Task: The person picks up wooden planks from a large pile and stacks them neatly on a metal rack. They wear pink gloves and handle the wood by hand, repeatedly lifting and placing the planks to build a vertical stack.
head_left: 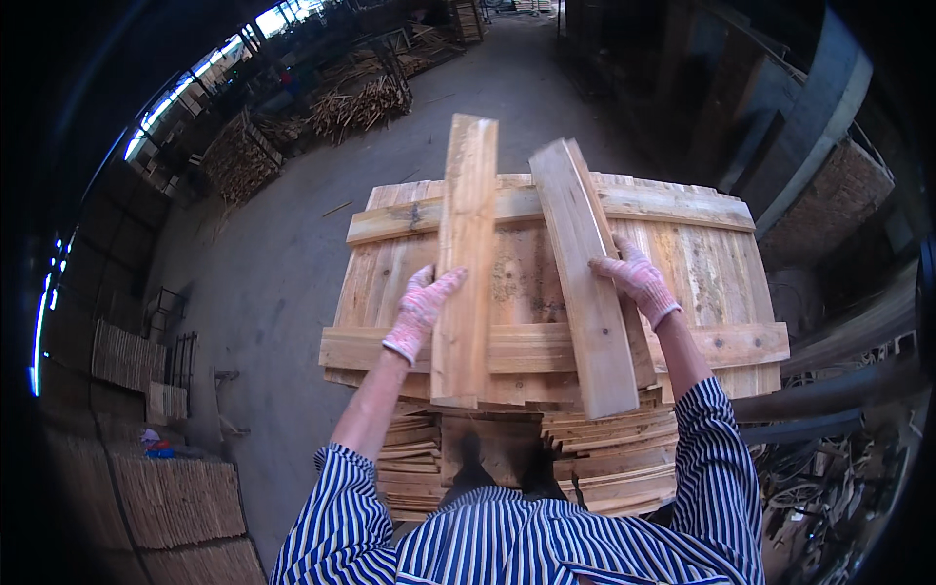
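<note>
Wooden planks, one in each gloved hand, held over a stack of board panels.

Left hand (421,314), in a pink-flecked knit glove, grips the left edge of a long pale plank (465,261), fingers wrapped onto its face; that plank runs lengthwise from the near edge of the top panel (682,273) past its far edge. Right hand (639,281), gloved the same, is closed on the right edge of a second plank (583,278), which lies just beside the first and tilts slightly rightward at its near end, overhanging the stack's near edge. Both planks rest on the panel's cross battens. Blue-and-white striped sleeves (717,458) frame the stack. Bundles of thin slats (175,497) sit on the concrete floor (283,253) to the left.
</note>
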`<action>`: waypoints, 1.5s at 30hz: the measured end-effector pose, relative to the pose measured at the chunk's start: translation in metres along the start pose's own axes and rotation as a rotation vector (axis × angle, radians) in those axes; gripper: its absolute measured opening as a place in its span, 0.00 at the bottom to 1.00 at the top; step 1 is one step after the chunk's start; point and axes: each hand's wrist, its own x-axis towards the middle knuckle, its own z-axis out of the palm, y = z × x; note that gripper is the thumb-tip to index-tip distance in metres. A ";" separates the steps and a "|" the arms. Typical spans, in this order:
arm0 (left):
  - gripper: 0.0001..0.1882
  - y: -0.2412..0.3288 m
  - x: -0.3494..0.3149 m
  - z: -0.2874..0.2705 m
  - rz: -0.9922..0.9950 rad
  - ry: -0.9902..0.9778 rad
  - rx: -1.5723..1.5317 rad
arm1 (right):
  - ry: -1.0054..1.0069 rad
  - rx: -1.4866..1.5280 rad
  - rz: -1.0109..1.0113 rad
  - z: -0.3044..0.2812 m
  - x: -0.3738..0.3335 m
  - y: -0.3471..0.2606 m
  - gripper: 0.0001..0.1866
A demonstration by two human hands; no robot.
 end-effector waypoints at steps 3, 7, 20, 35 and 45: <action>0.34 -0.005 0.033 -0.074 -0.152 0.121 1.126 | 0.119 -0.707 0.153 0.022 0.013 -0.019 0.50; 0.46 -0.028 0.085 -0.151 0.135 0.183 1.047 | 0.164 -0.891 0.174 0.061 0.004 -0.029 0.61; 0.62 0.034 0.234 -0.218 0.088 -0.184 1.486 | 0.350 -1.041 0.151 0.090 0.005 -0.021 0.57; 0.69 -0.005 0.086 -0.063 0.050 0.097 0.782 | 0.366 -0.940 0.079 0.190 0.009 -0.112 0.43; 0.49 -0.024 0.090 -0.217 0.099 0.097 1.008 | 0.243 -0.750 0.048 0.384 0.050 -0.101 0.47</action>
